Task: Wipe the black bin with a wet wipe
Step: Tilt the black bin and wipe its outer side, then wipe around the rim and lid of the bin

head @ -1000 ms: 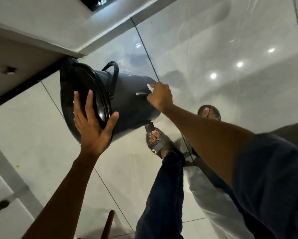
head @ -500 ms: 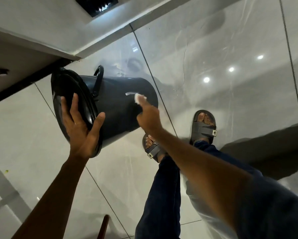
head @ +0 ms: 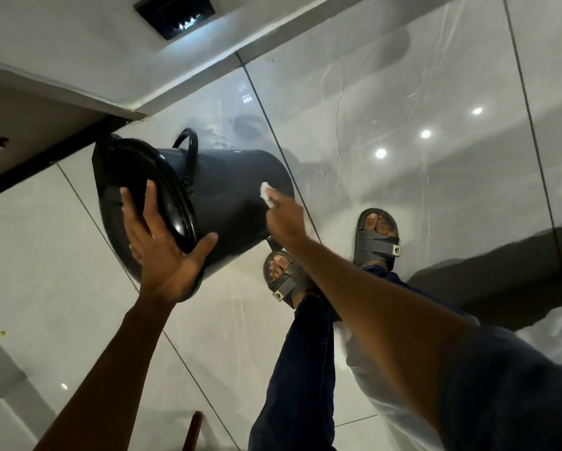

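Item: round black plastic bin [head: 227,203] with glossy lid and looped carry handle [head: 188,151], held tilted above the pale glossy tiled floor [head: 61,255]. Long axis runs roughly sideways across the view: the lid end sits under the left hand, the base end beyond the right hand. A foot pedal tab [head: 272,244] projects from the base edge, just below the right hand.

Change since half a second ago: the small white wet wipe [head: 266,193] has slid further along the barrel toward the base end, the right hand going with it; the left hand stays put on the lid.

Left hand [head: 162,242]: fingers spread flat across the smooth domed lid, thumb hooked around the lid rim at the lower edge, palm bracing the bin.

Right hand [head: 286,218]: fingers drawn together, pinching the crumpled wipe and pressing it against the matte dark wall of the bin. The wipe shows just past the fingertips.

Surroundings: two grey strapped rubber sandals [head: 379,237] on the floor, one below the right hand, one to its right; dark blue trouser legs [head: 305,369] under the right forearm. Ceiling lights reflect as bright spots in the tiles, far right of both hands.
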